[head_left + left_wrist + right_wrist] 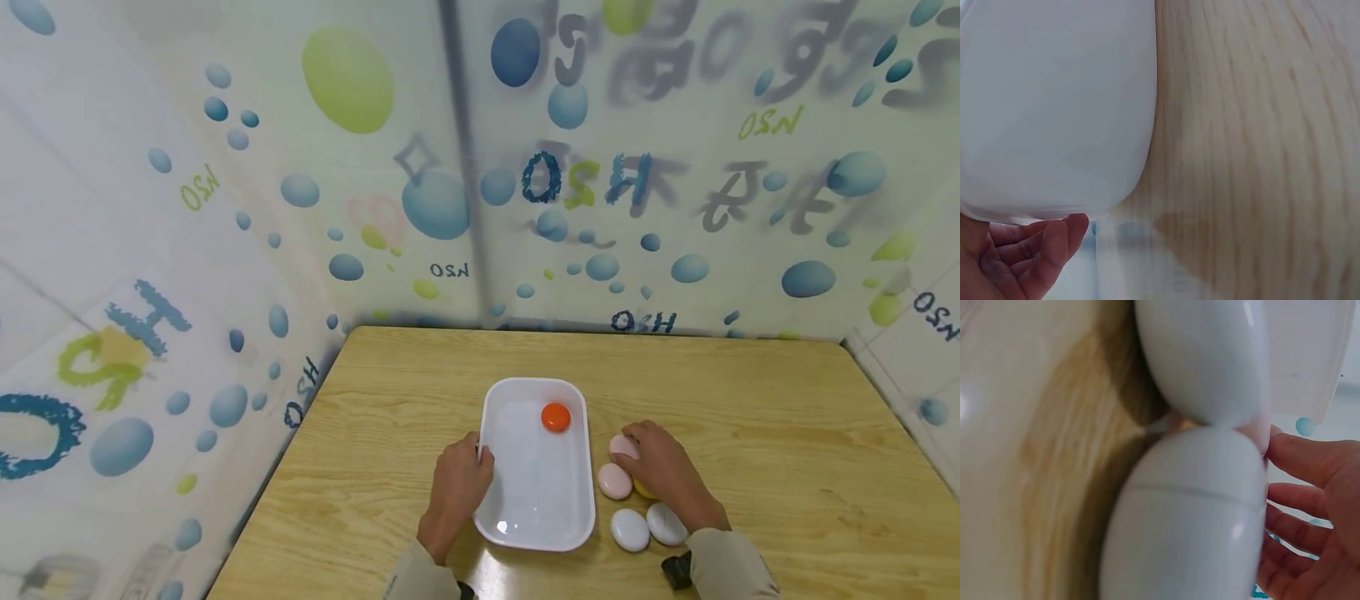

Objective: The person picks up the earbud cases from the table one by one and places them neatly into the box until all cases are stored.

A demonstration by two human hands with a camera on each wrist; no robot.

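Note:
A white rectangular plastic tray point(534, 492) lies on the table, and one glossy orange disc point(556, 417) sits inside toward its far right corner. My left hand point(461, 475) grips the tray's left rim; in the left wrist view its curled fingers point(1041, 250) meet the tray edge. To the right of the tray, my right hand point(663, 467) pinches a pale pink rounded disc point(622, 447) between thumb and fingers. Nearer me is a second pink disc point(615, 482), with a yellow disc point(645, 490) partly hidden under the hand.
Two white discs point(630, 531) lie side by side nearest me, right of the tray; in the right wrist view one white disc point(1185, 531) shows a seam round its side. The wooden table point(405, 392) meets a patterned wall covering point(510, 250) at the back and left.

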